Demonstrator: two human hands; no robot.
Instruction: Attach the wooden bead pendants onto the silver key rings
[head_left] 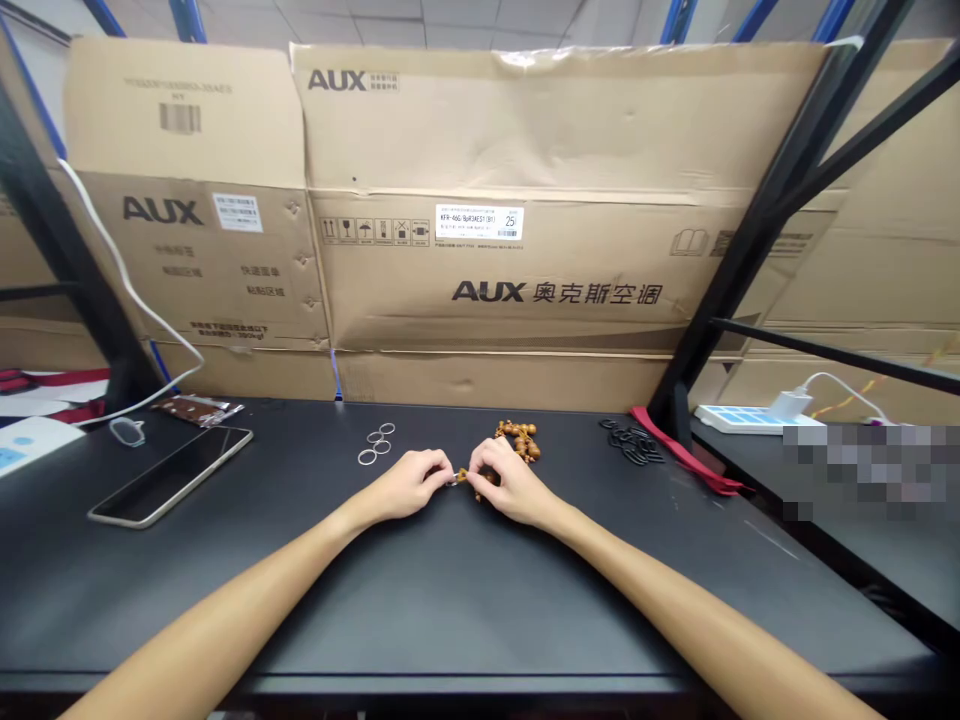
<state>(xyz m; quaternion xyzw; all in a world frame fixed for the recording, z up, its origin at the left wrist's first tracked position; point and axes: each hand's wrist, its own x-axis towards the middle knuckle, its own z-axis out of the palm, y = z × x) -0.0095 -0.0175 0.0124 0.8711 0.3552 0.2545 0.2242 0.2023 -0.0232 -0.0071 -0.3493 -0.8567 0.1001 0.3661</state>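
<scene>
My left hand (411, 484) is closed, thumb and forefinger pinching a small metal ring (451, 481), mostly hidden by the fingertips. Just to its right, my right hand (517, 490) closes on a brown wooden bead pendant (487, 473), partly covered by the fingers. The pendant's yellow-orange cord (462, 476) spans the short gap between both hands and meets the ring; whether it passes through cannot be made out. Behind my right hand lies a cluster of similar brown pendants (527, 445). Several loose silver rings (366, 464) rest beyond my left hand.
A pile of black clips or loops (636, 444) lies right, beside a red strap (686, 460). At left are a phone (176, 475), a plastic packet (196, 408) and a white cable (135, 285). Cardboard boxes (487, 330) wall the back of the black table (465, 600). A power strip (739, 419) stands right.
</scene>
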